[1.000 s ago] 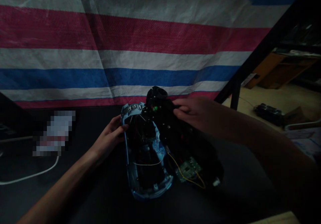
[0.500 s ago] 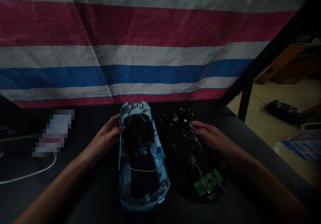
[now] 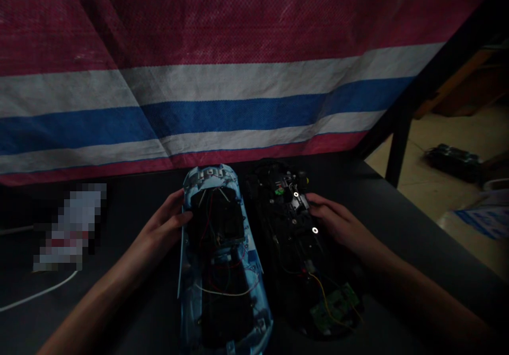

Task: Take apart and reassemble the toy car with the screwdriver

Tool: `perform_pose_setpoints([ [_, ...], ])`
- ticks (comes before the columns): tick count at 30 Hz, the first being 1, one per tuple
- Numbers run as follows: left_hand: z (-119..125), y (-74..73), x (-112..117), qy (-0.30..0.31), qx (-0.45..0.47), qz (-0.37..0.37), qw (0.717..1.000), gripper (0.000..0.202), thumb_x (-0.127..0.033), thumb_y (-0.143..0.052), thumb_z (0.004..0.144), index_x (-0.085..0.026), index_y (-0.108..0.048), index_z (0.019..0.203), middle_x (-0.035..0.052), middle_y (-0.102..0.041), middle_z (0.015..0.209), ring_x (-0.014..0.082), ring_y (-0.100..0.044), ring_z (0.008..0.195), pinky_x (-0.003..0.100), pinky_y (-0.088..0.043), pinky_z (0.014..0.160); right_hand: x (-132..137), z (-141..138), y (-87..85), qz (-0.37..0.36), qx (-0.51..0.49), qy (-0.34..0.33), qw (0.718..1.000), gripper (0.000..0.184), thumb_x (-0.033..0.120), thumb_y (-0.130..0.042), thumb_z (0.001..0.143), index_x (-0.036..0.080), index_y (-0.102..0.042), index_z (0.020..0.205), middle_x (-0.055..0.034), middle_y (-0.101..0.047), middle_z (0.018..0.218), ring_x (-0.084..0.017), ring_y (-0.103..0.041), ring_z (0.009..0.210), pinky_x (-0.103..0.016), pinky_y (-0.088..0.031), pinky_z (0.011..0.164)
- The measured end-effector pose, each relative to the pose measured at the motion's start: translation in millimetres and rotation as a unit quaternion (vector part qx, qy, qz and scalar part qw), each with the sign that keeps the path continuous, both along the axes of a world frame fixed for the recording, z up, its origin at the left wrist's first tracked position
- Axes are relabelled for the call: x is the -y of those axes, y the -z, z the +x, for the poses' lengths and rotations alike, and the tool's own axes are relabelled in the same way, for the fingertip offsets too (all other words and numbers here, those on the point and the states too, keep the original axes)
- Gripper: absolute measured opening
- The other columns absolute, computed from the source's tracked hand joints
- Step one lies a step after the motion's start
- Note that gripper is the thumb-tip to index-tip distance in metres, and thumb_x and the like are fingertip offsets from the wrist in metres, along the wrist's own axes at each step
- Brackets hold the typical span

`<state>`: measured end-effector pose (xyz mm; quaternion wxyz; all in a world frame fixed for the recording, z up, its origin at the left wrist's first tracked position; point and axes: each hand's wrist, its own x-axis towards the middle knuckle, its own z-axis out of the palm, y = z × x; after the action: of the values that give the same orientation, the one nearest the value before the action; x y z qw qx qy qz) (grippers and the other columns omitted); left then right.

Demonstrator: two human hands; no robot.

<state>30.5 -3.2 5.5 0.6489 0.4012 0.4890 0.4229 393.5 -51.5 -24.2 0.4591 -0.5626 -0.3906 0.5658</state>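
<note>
The light blue body shell of a toy car (image 3: 254, 291) lies upside down in the middle of the head view, its hollow inside facing up with thin wires across it. My left hand (image 3: 167, 225) grips its left edge, thumb over the rim and fingers along the outside. Beside the shell, on the right, is the black toy car chassis (image 3: 284, 238), with screws and metal parts on it. A green circuit board (image 3: 336, 307) with a yellow wire sits at the chassis's near end. My right hand (image 3: 332, 220) closes on the chassis's right side, its fingertips partly hidden.
Both parts rest on a dark table (image 3: 135, 318). A striped woven sheet (image 3: 238, 114) rises behind it. At the left lie a blurred-out flat object (image 3: 73, 228) and a white cable (image 3: 40, 294). A dark frame leg (image 3: 397, 153) stands at the right corner.
The view has tilted slightly, so shell and chassis reach lower in the picture. The chassis's metal parts now catch more light. Both hands keep their places on the parts.
</note>
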Motion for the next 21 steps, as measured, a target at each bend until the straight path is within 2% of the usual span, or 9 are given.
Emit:
perform_pose_setpoints([
  [5,2.3,-6.1,2.7,-0.013,-0.025,-0.011,1.0,0.059,-0.04,-0.083,0.079,-0.036,-0.067,0.136,0.0035,-0.075,0.131,0.034,-0.066,0.127,0.04,-0.058,0.1,0.6,1.0,1.5,-0.007,0.007,0.018,1.0,0.029,0.04,-0.071,0.084,0.028,-0.075,0.11,0.0005,-0.07,0.089,-0.021,-0.064,0.083,-0.03,-0.049,0.073],
  [9,6.7,-11.8,3.0,-0.016,-0.03,-0.002,0.999,0.059,-0.039,-0.084,0.077,-0.033,-0.069,0.133,0.0052,-0.077,0.128,0.0373,-0.067,0.126,0.044,-0.06,0.098,1.9,-2.9,-4.0,-0.016,-0.002,0.012,1.0,0.032,0.041,-0.069,0.085,0.028,-0.073,0.114,0.0008,-0.07,0.087,-0.021,-0.064,0.08,-0.031,-0.05,0.073],
  [15,3.7,-5.4,1.2,-0.01,-0.016,0.003,1.0,0.052,-0.037,-0.082,0.081,-0.035,-0.07,0.131,0.0027,-0.071,0.139,0.0347,-0.064,0.13,0.04,-0.059,0.099,1.7,-5.0,-4.6,-0.031,-0.016,0.011,0.999,0.039,0.04,-0.069,0.082,0.029,-0.071,0.119,0.0012,-0.072,0.083,-0.022,-0.065,0.076,-0.033,-0.051,0.074],
  [21,7.2,-8.7,1.5,-0.007,0.003,-0.005,1.0,0.052,-0.036,-0.083,0.08,-0.035,-0.071,0.13,0.0015,-0.073,0.136,0.0337,-0.063,0.132,0.039,-0.058,0.102,-0.2,-1.2,0.5,-0.035,0.003,0.036,0.999,0.043,0.041,-0.072,0.079,0.028,-0.071,0.12,0.0004,-0.073,0.089,-0.023,-0.067,0.084,-0.034,-0.051,0.078],
])
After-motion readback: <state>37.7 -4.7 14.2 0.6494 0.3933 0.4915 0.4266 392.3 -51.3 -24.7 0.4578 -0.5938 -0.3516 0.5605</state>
